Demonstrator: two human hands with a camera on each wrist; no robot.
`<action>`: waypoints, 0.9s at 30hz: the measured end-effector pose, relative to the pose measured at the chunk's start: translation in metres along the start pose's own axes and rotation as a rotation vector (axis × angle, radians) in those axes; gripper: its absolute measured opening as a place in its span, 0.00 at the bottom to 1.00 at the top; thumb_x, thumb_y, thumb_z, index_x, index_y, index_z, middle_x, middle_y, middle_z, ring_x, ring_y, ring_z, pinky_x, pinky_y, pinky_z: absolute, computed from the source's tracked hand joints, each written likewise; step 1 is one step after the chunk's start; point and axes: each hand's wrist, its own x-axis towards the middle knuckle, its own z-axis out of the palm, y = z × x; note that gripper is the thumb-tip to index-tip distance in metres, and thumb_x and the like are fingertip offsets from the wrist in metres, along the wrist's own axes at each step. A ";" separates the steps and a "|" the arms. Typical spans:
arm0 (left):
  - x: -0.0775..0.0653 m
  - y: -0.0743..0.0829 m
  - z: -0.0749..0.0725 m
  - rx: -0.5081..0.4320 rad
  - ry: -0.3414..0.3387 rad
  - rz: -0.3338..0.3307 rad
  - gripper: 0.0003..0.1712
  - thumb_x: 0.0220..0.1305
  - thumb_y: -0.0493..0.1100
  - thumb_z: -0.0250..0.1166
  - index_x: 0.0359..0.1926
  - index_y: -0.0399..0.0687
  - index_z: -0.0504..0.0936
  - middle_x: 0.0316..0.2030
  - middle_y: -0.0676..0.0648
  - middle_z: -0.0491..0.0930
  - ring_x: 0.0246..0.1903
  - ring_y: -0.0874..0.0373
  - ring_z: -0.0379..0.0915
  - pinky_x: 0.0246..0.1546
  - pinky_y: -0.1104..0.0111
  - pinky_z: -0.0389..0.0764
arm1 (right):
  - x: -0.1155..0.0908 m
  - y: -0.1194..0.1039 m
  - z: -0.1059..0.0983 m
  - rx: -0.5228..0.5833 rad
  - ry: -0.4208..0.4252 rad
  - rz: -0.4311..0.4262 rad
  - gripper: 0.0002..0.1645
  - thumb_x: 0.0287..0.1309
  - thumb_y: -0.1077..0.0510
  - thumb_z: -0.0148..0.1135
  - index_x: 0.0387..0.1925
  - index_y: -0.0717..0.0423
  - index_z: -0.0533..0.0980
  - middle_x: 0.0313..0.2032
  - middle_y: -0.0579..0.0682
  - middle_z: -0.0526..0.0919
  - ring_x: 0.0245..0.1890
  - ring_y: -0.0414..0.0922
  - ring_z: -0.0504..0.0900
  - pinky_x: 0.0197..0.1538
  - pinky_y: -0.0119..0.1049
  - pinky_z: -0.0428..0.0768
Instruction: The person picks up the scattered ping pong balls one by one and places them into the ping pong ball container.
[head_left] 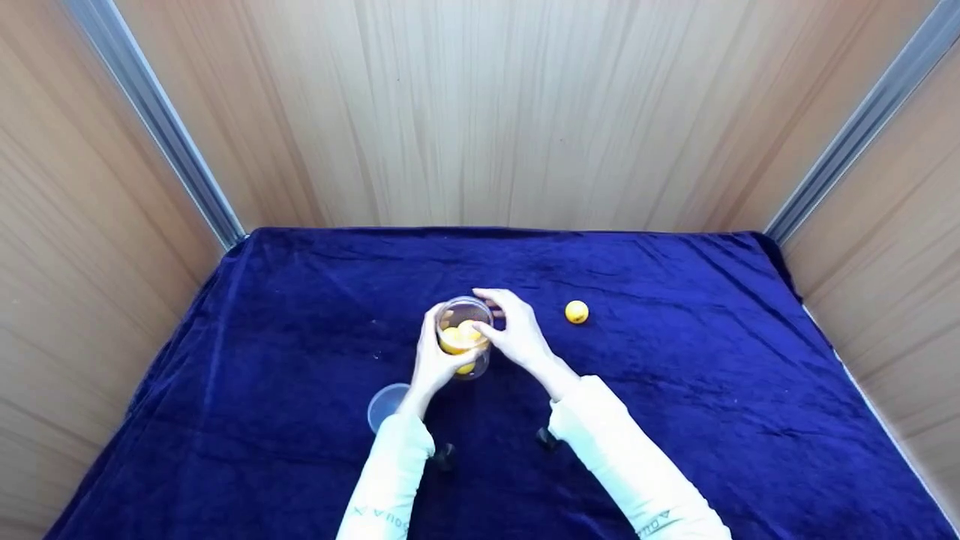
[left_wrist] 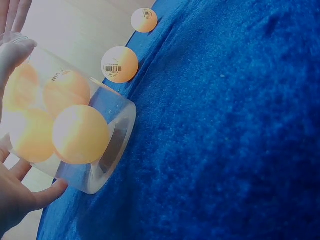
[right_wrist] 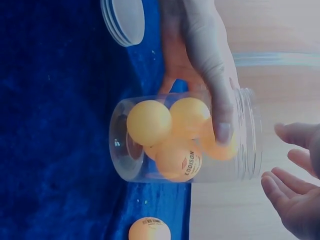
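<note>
My left hand (head_left: 437, 361) grips a clear plastic jar (right_wrist: 130, 172), its thumb across the near side below the threaded rim. Several orange-yellow table tennis balls (right_wrist: 149, 123) lie inside the jar, one printed with dark lettering. By the open mouth is my right hand (head_left: 516, 330), fingers and thumb spread apart. In the right wrist view nothing shows between those fingers, and they stay just clear of the rim. Two more balls lie outside on the cloth: a nearer ball (left_wrist: 120, 65) and a farther ball (left_wrist: 144, 20). Only one outside ball (head_left: 577, 312) shows in the head view.
A translucent round screw lid (head_left: 386, 407) lies on the cloth beside my left wrist, partly covered by the forearm. Dark blue velvety cloth (head_left: 285, 337) covers the table. Wood-grain panels (head_left: 495, 112) stand behind and at both sides, with metal strips at the corners.
</note>
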 end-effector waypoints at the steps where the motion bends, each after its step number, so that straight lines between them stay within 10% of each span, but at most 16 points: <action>1: 0.000 0.000 0.000 0.006 0.000 -0.001 0.47 0.30 0.30 0.74 0.55 0.26 0.60 0.48 0.31 0.68 0.48 0.39 0.65 0.52 0.59 0.65 | 0.000 0.000 -0.001 -0.011 0.005 0.005 0.25 0.44 0.66 0.65 0.47 0.69 0.72 0.45 0.60 0.76 0.41 0.56 0.76 0.41 0.42 0.78; 10: 0.001 -0.005 0.000 -0.055 -0.004 0.015 0.47 0.30 0.29 0.74 0.55 0.24 0.59 0.49 0.26 0.66 0.49 0.33 0.62 0.50 0.46 0.62 | -0.001 0.011 -0.013 -0.088 0.022 0.079 0.24 0.45 0.63 0.65 0.47 0.65 0.73 0.45 0.56 0.77 0.42 0.50 0.76 0.41 0.36 0.77; 21: 0.001 -0.039 0.004 -0.008 0.010 -0.029 0.50 0.29 0.40 0.77 0.57 0.37 0.61 0.50 0.38 0.69 0.50 0.47 0.65 0.53 0.56 0.64 | 0.000 0.034 -0.036 -0.167 0.070 0.119 0.23 0.46 0.62 0.65 0.46 0.66 0.73 0.43 0.59 0.77 0.41 0.51 0.75 0.41 0.45 0.75; 27: 0.000 -0.007 0.002 -0.046 0.005 0.004 0.47 0.29 0.29 0.74 0.55 0.26 0.60 0.49 0.28 0.67 0.49 0.35 0.63 0.51 0.48 0.63 | -0.004 0.052 -0.047 -0.224 0.123 0.175 0.24 0.46 0.61 0.65 0.47 0.66 0.73 0.44 0.59 0.76 0.43 0.52 0.74 0.44 0.44 0.74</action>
